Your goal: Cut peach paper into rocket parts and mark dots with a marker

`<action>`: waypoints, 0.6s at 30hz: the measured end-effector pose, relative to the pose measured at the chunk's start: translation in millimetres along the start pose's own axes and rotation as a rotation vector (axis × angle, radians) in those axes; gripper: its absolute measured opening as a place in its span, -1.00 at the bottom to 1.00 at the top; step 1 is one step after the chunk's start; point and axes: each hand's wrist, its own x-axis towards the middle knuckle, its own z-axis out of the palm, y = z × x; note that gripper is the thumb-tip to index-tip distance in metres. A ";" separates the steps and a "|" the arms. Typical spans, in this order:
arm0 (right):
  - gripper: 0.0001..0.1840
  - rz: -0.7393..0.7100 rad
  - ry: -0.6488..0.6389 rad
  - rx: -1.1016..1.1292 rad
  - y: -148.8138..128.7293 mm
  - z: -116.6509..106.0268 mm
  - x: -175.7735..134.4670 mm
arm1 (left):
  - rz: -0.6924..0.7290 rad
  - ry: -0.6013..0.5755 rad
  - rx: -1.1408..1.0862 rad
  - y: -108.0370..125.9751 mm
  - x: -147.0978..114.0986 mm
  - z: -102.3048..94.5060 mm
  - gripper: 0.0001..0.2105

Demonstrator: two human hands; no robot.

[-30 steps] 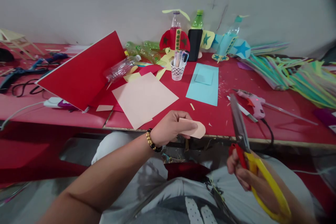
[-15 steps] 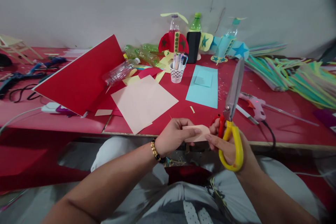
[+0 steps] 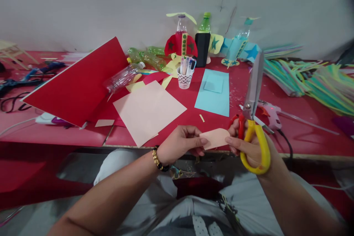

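A small peach paper piece (image 3: 215, 138) with one rounded end is stretched between my two hands above the table's front edge. My left hand (image 3: 181, 143) pinches its left end between thumb and fingers. The thumb and fingertips of my right hand (image 3: 249, 147) grip the rounded right end. Hooked in that same hand are scissors (image 3: 253, 92) with one yellow and one red handle, blades pointing up and looking closed. Beyond my left hand, a larger peach sheet (image 3: 149, 108) lies on the red table (image 3: 181, 118).
A light blue sheet (image 3: 211, 99) and a pen cup (image 3: 185, 79) lie ahead. Decorated bottles (image 3: 181, 40) line the wall. At right are a pink glue gun (image 3: 272, 114) and pastel strips (image 3: 312, 81). A red board (image 3: 80, 84) leans at left beside a clear bottle (image 3: 125, 75).
My left hand's grip has slid to the paper's left end, exposing more of it. My right hand, with the scissors, has shifted slightly right. The view has moved a little.
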 end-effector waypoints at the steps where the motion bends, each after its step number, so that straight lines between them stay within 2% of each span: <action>1: -0.60 0.000 0.011 0.008 -0.1 1.5 0.5 | -0.006 -0.010 0.008 0.4 0.3 -0.5 -0.74; 7: -0.60 0.011 0.043 0.035 -1.7 8.5 5.4 | -0.037 -0.009 0.031 2.7 -0.4 -2.9 -0.71; 13: -0.58 0.051 0.010 0.092 -1.3 12.2 13.2 | -0.015 0.006 0.005 2.1 -0.3 -4.8 -0.68; 16: -0.57 0.056 -0.021 0.059 1.4 6.9 16.5 | -0.009 0.023 0.014 3.4 -0.7 -5.7 -0.68; 18: -0.57 0.087 -0.042 -0.059 4.2 -3.0 17.6 | -0.010 0.039 0.013 5.6 -1.8 -7.5 -0.70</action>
